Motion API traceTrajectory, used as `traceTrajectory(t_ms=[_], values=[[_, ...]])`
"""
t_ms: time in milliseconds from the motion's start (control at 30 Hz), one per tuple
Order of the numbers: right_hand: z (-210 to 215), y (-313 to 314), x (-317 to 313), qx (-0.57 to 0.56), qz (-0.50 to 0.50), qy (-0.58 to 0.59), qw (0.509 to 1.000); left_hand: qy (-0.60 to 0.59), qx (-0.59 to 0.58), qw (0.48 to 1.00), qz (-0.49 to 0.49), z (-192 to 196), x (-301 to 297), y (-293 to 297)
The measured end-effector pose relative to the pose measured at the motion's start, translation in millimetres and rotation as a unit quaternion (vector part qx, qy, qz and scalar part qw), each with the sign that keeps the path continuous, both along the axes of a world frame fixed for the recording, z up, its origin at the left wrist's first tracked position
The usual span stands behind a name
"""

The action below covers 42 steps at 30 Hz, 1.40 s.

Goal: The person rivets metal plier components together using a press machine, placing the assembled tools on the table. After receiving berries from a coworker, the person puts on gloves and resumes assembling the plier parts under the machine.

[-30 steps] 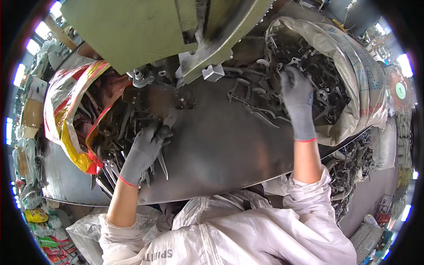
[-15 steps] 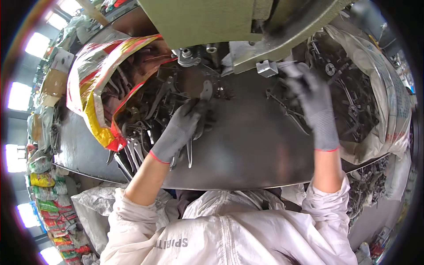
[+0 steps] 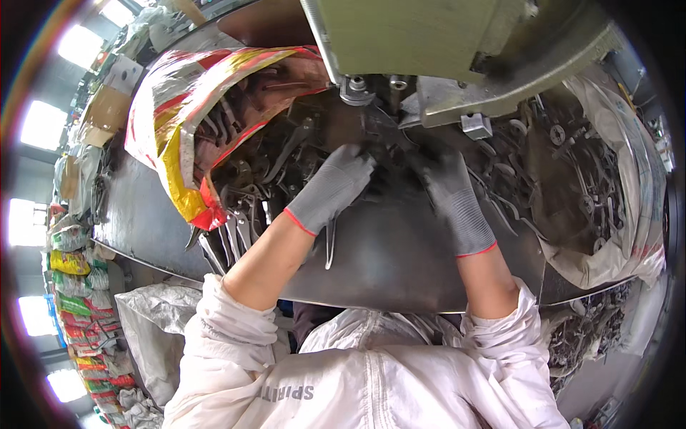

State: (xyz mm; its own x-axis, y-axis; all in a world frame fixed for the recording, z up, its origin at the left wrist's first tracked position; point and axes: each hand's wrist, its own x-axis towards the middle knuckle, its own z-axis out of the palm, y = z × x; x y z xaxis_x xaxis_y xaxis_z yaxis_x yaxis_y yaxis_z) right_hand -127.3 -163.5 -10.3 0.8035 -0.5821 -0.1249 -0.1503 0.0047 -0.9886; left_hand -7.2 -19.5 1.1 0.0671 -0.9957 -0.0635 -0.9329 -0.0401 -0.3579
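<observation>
Both my hands wear grey knitted gloves with dark fingers and red cuff edges. Close under the front of a green machine, my left hand is closed, its fingertips dark and partly hidden. What it grips cannot be made out. Facing it from the right, my right hand reaches inward with fingers smeared by motion, so its hold is unclear. Metal plier-like handles are heaped left of my left hand. One thin bright handle points toward the table's front edge below my left wrist.
A red, yellow and white woven sack lies open at the left with metal parts inside. To the right, a pale sack holds more metal pieces. Loose curved handles lie beside it. The dark metal table has a curved-looking front edge.
My right hand has moved from beside the machine's small metal block leftward and toward me, near my left hand. The metal plate rising from my left fingers no longer shows. The whole view has shifted.
</observation>
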Motion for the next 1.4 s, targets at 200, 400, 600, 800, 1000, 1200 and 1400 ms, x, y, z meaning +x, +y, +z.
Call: traceTrajectory(t_ms=[200, 400, 600, 800, 1000, 1200, 1400], values=[[-15.4, 9.8, -2.7, 0.067, -0.03, 0.024, 0.997, 0.382, -0.116, 0.869, 0.292, 23.8, 3.3, -12.1], [-12.7, -0.2, -7.9, 0.159, -0.041, 0.042, 0.986, 0.107, -0.105, 0.957, 0.247, 46.8, 120.7, -35.2], [0.2, 11.1, -3.9, 0.162, -0.039, 0.03, 0.986, 0.157, -0.08, 0.931, 0.321, -21.8, 232.0, -48.4], [19.2, 13.6, -10.2, 0.142, 0.007, -0.001, 0.99, 0.12, -0.041, 0.928, 0.351, -32.2, 262.8, -36.3], [17.6, 6.5, -15.2, 0.127, -0.005, 0.062, 0.99, 0.596, -0.287, 0.617, 0.426, 53.5, 157.5, -23.5], [23.2, 7.4, -14.6, 0.079, 0.023, 0.047, 0.995, 0.819, -0.333, 0.336, 0.324, 33.5, 107.1, 50.7], [-7.8, 3.1, -11.9, 0.127, 0.035, 0.084, 0.988, 0.851, -0.281, 0.318, 0.308, 40.8, 24.8, 77.8]])
